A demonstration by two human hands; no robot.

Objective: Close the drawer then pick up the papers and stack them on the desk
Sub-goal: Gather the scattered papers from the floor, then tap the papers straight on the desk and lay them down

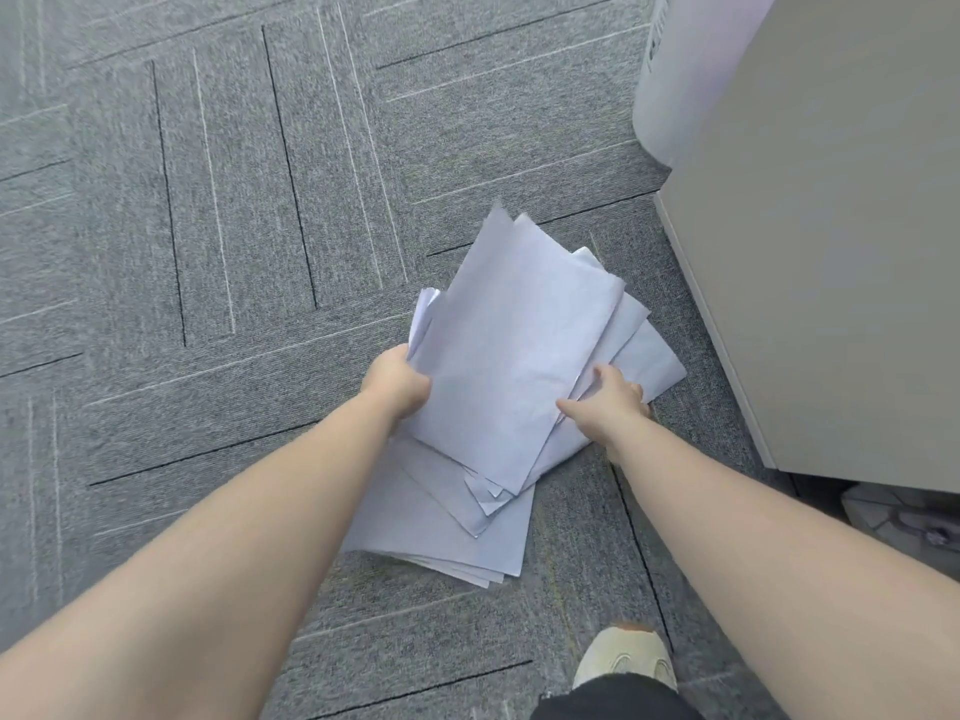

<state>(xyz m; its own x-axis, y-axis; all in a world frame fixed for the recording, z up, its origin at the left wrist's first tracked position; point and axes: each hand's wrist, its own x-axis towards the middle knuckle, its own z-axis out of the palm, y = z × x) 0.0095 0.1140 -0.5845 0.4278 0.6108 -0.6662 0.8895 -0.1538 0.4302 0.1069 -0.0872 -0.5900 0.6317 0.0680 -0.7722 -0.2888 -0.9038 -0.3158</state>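
A loose, untidy bundle of white papers (511, 356) hangs low over the grey carpet, its sheets fanned out at different angles. My left hand (399, 384) grips the bundle's left edge, thumb on top. My right hand (608, 400) holds the right side, its fingers tucked between the sheets. The lowest sheets (441, 543) reach toward my feet; I cannot tell whether they touch the floor. The grey desk (831, 226) stands at the right, seen from above. No drawer is in view.
Grey carpet tiles (208, 252) with line patterns cover the floor. A white rounded bin or appliance (670, 85) stands beside the desk's far end. My shoe (626, 657) is at the bottom. Some clutter (909, 517) lies under the desk's near edge.
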